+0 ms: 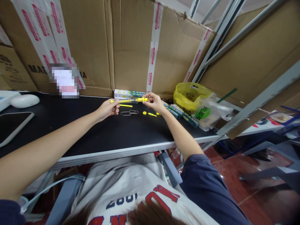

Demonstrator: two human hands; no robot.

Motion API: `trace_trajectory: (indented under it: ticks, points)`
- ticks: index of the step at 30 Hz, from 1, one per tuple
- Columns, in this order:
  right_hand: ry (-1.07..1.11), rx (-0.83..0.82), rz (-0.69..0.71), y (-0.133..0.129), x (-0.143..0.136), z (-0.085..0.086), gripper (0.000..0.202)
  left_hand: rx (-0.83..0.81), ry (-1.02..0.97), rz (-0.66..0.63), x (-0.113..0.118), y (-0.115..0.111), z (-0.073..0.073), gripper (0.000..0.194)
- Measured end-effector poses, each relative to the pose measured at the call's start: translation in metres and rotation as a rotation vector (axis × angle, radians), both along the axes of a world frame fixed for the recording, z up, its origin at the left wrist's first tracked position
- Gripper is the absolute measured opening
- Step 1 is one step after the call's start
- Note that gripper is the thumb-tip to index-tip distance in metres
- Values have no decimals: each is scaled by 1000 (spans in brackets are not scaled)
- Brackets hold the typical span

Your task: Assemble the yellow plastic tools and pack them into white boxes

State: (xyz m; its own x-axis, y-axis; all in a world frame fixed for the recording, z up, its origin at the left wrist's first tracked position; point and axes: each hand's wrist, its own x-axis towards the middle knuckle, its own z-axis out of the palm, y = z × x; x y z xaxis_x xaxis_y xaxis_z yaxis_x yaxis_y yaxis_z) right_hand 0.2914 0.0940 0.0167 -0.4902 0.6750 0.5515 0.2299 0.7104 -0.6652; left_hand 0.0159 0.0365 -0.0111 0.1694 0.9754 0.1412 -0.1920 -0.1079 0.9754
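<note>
Cardboard [133, 47] stands behind the black tabletop [98, 134], beside metal shelving [234, 37].

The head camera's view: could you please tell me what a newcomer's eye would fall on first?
Probably the slim yellow tool held level between the left hand and right hand, over the black tabletop. Next might come the bright yellow plastic bag at the table's far right, beside a clear bag with a green label.
</note>
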Motion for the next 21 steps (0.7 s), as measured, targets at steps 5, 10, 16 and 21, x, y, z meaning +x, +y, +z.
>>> trace_trajectory:
  ticks: [5, 10, 16, 21]
  points:
    - [-3, 97, -59, 0, 0, 2, 37, -5, -1, 5, 1, -1, 1, 40]
    - [-18, 210, -110, -2, 1, 6, 32, -6, -9, 3, 0, 0, 0, 41]
    - [-21, 155, -85, 0, 1, 3, 33, -8, -9, 8, 1, -1, 1, 39]
    - [-13, 116, -57, 1, 0, 2, 35, -1, -10, 1, 1, 0, 0, 40]
